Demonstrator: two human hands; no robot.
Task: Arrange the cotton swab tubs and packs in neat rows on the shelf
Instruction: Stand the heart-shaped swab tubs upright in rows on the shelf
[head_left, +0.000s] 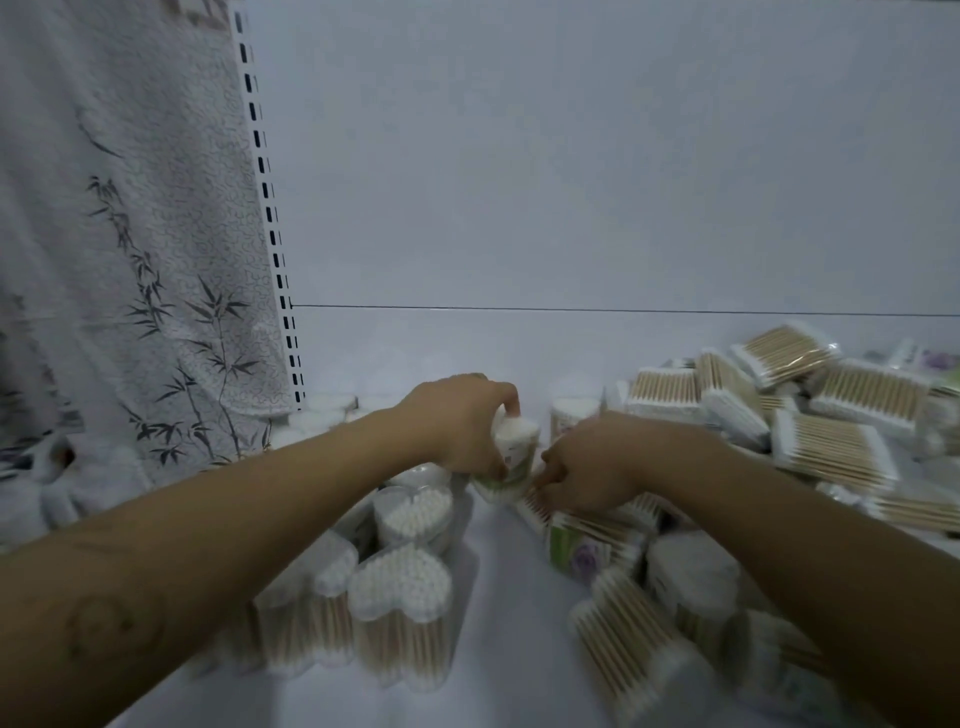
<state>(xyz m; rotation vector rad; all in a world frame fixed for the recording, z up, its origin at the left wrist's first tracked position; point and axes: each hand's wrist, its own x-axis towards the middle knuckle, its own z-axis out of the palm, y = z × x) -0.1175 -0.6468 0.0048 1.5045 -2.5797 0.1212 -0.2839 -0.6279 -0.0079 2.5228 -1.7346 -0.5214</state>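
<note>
My left hand (457, 421) grips a tilted tub of cotton swabs (511, 452) with a green label, lifted a little above the white shelf (498, 623). My right hand (592, 467) is just right of it, fingers curled down onto a flat pack of swabs (540, 506); the grip itself is hidden. Heart-shaped clear tubs (400, 597) stand in a row at the lower left. A loose heap of flat packs (831, 415) with wooden sticks covers the right side.
A patterned cloth with bamboo print (135, 260) hangs at the left beside a slotted shelf upright (270, 208). The white back panel (571, 182) rises behind. More tubs (691, 582) and a green floral pack (576, 551) lie under my right forearm.
</note>
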